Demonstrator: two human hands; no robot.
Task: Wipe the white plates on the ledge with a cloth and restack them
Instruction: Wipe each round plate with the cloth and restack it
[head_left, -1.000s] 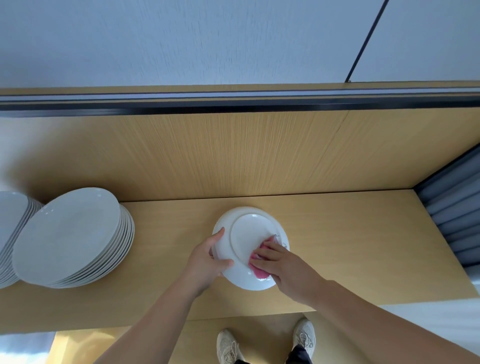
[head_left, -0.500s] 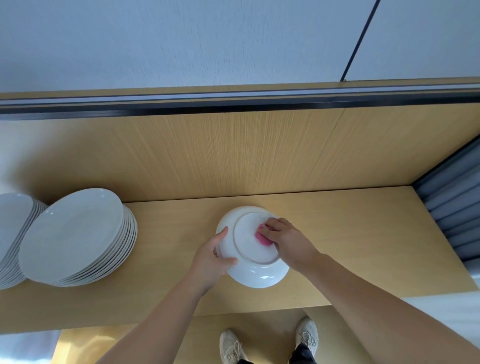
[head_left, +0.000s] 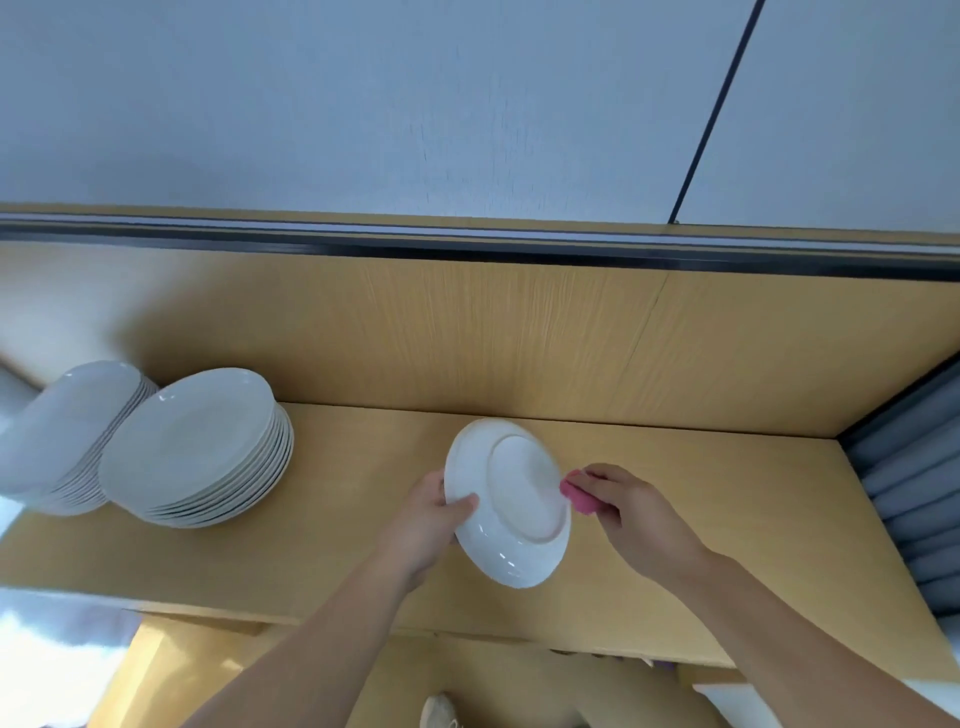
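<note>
My left hand (head_left: 428, 517) grips the left rim of a white plate (head_left: 511, 499), held tilted above the wooden ledge (head_left: 727, 545) with its underside and foot ring facing me. My right hand (head_left: 631, 512) holds a pink cloth (head_left: 577, 496) bunched in its fingers, right at the plate's right rim. Two stacks of white plates stand on the ledge to the left: a nearer stack (head_left: 202, 447) and a farther stack (head_left: 67, 431) at the left edge of view.
A wooden back panel (head_left: 519, 338) rises behind the ledge under a dark rail and a pale wall. Grey slats (head_left: 924, 499) close off the right end. Below the ledge's front edge I see the floor and a shoe (head_left: 439, 712).
My right hand slid the pink cloth off the plate's underside to its right rim. The plate turned more on edge, and my view shifted right so the stacks sit closer to centre.
</note>
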